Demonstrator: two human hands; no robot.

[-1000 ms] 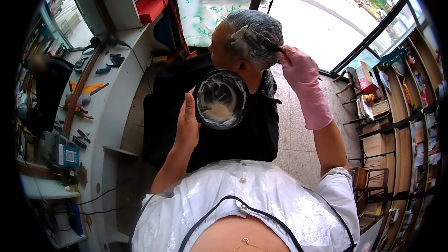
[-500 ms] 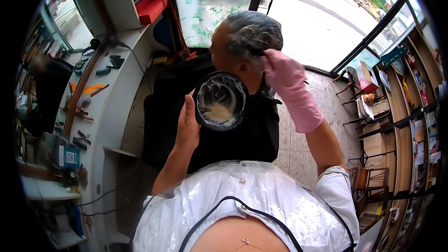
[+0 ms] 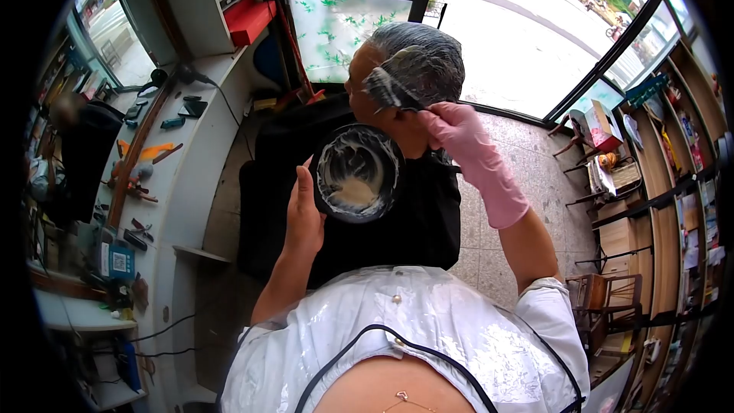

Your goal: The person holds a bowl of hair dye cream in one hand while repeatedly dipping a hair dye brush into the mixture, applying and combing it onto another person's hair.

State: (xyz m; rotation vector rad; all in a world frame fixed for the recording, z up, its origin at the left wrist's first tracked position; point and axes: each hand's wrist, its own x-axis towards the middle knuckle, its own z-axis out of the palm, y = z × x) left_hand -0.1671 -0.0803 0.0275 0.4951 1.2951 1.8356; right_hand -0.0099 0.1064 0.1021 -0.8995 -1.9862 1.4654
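My bare left hand (image 3: 306,214) grips the left side of a black mixing bowl (image 3: 400,165), thumb up along the rim. Pale cream (image 3: 357,192) lies in the bottom and is smeared over the inner wall. In a pink glove, my right hand (image 3: 465,138) is closed round the handle of a tint brush (image 3: 392,90). Its wide head, coated with cream, overlaps the side of a seated person's head near the ear. That person's grey hair (image 3: 428,50) looks wet and combed back with cream. A black cape (image 3: 352,248) covers the person's body below the bowl.
To the left runs a white counter (image 3: 172,176) with clippers, combs and a mirror behind it. A red box (image 3: 251,23) sits on the shelf. Glass panels stand ahead. Chairs (image 3: 608,176) and wooden shelves (image 3: 661,252) line the right side.
My right hand has come down and toward me from the hair, and the brush head now shows beside the person's ear. The bowl has shifted slightly left and nearer me.
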